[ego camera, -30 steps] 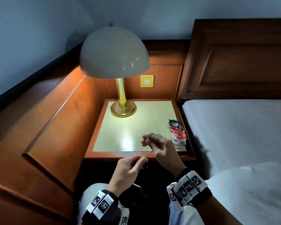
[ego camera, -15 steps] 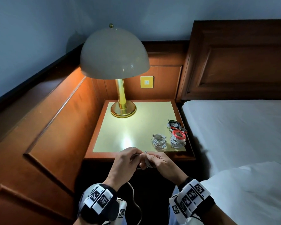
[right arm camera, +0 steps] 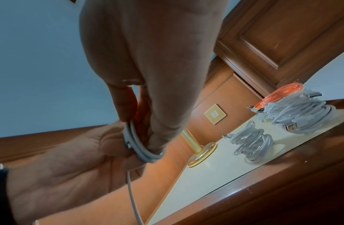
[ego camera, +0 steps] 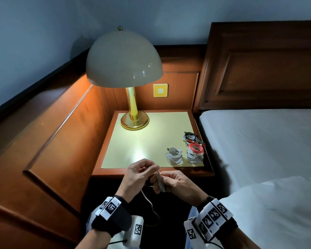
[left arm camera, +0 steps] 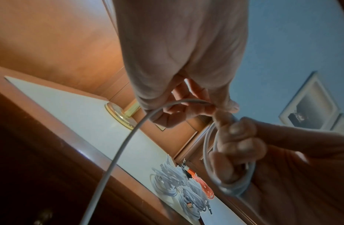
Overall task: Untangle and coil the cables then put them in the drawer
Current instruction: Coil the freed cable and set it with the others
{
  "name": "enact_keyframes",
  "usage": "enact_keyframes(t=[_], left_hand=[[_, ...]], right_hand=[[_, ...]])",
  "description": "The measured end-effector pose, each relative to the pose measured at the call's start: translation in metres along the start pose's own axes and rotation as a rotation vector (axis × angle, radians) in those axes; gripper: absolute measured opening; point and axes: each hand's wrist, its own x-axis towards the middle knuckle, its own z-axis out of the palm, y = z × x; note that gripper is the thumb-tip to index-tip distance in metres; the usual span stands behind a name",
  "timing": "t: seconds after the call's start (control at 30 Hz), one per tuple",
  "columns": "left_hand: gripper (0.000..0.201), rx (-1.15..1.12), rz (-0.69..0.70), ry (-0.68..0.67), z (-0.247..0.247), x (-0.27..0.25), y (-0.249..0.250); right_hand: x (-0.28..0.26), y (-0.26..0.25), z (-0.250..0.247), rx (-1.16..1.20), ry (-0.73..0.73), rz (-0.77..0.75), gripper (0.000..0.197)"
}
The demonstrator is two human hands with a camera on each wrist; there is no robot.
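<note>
1. While the right hand point(ego camera: 176, 183) pinches the white cable point(ego camera: 160, 182) loops together at the nightstand's point(ego camera: 151, 172) six o'clock edge, turns can't spring apart.
2. Left hand point(ego camera: 138, 172) pinches the trailing length, probably feeding another wrap.
3. Finished coils point(ego camera: 174, 155) wait at four o'clock.

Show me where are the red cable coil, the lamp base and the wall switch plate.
red cable coil point(ego camera: 196, 148), head view, on its red loop.
lamp base point(ego camera: 134, 121), head view, on the brass foot.
wall switch plate point(ego camera: 160, 90), head view, on the yellow plate's middle.

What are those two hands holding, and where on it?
A white cable. The right hand grips its wound loops; the left hand pinches the loose strand next to the coil.
</note>
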Motion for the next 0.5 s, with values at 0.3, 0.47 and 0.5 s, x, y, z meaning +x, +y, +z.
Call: enact_keyframes(t=[0.3,0.47,0.5], left_hand=[[0.014,-0.448,-0.191,-0.019,0.014,-0.008,-0.012],[0.031,-0.339,-0.146,-0.016,0.018,-0.012,-0.036],[0.036,-0.295,-0.137,-0.019,0.02,-0.013,-0.038]], right_hand=[[0.003,-0.004,0.007,0.349,-0.11,-0.039,0.034],[0.007,-0.008,0.005,0.365,-0.068,-0.106,0.035],[0.007,-0.009,0.003,0.338,-0.052,-0.124,0.035]])
